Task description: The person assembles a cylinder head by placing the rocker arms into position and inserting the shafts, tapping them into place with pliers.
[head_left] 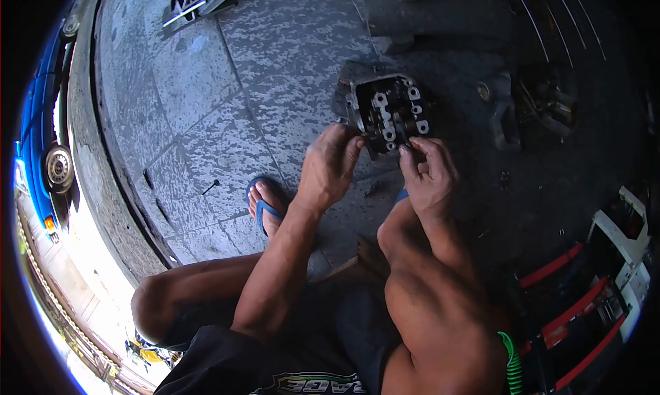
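Note:
An engine cylinder head [355,96] lies on the dark floor in front of me, its open side up, with bolt bosses and metal parts showing inside. My left hand [328,165] is at its near left edge, fingers and thumb drawn together. At the near right edge, my right hand [432,178] has its thumb and forefinger pinched over the part. Whatever sits between the fingertips of either hand is too small and dark to make out.
A bolt [210,187] lies on the tiles to the left. Greasy metal parts [505,113] are on the floor at right. Red and white panels [577,312] stand at lower right, near a green coiled hose [510,360]. My sandalled foot [267,208] is close by.

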Demonstrator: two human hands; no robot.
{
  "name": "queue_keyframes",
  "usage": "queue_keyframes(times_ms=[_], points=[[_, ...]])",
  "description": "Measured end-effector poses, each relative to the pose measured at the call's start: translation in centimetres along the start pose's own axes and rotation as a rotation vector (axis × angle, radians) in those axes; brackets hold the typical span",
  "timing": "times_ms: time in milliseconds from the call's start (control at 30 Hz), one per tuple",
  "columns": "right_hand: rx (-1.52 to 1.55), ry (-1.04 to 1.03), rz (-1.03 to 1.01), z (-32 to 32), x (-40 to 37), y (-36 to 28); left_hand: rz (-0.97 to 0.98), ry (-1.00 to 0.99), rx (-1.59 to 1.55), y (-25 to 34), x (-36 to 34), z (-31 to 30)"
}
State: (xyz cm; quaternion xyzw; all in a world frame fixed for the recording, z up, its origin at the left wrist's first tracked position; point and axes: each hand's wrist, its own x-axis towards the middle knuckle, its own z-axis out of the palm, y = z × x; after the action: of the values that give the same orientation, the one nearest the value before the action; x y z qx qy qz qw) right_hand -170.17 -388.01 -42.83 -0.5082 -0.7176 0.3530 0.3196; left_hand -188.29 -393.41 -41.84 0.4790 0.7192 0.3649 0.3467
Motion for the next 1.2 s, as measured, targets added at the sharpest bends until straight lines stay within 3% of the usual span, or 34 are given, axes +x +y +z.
queue_keyframes(times_ms=[133,200,233,300,400,500,733,833,1100,1200], points=[[-0.042,-0.003,-0.029,0.1,0.0,0.0,-0.056,0.014,-0.079,-1.1,-0.2,0.3],[0.038,0.023,0.075,0.9,-1.2,1.3,-0.045,-0.007,-0.090,-0.8,-0.4,-0.3],[-0.101,-0.017,-0.028,0.4,-1.0,1.4,-0.175,-0.054,-0.161,-0.4,-0.5,-0.5],[-0.122,-0.045,-0.100,0.4,-1.1,2.4,-0.031,-0.022,-0.220,-0.8,-0.3,-0.5],[0.046,-0.025,0.079,1.3,-1.8,3.0,-0.037,-0.052,-0.253,-1.0,-0.5,-0.7],[-0.019,-0.019,0.002,2.2,-2.8,7.0,-0.051,-0.112,-0.297,-0.4,-0.7,-1.7],[-0.048,0.041,0.056,0.5,-1.4,-2.1,0.015,-0.044,-0.293,-1.4,-0.9,-0.1],[-0.147,0.045,-0.058,0.2,-1.1,-2.4,0.078,-0.024,-0.269,-2.3,-1.0,0.4],[-0.143,0.048,0.016,0.7,-2.1,-0.3,0.001,-0.101,-0.267,-1.7,-1.0,-0.4],[-0.121,0.057,0.027,0.3,-2.2,-2.7,0.032,-0.100,-0.269,-2.4,-1.2,0.1]])
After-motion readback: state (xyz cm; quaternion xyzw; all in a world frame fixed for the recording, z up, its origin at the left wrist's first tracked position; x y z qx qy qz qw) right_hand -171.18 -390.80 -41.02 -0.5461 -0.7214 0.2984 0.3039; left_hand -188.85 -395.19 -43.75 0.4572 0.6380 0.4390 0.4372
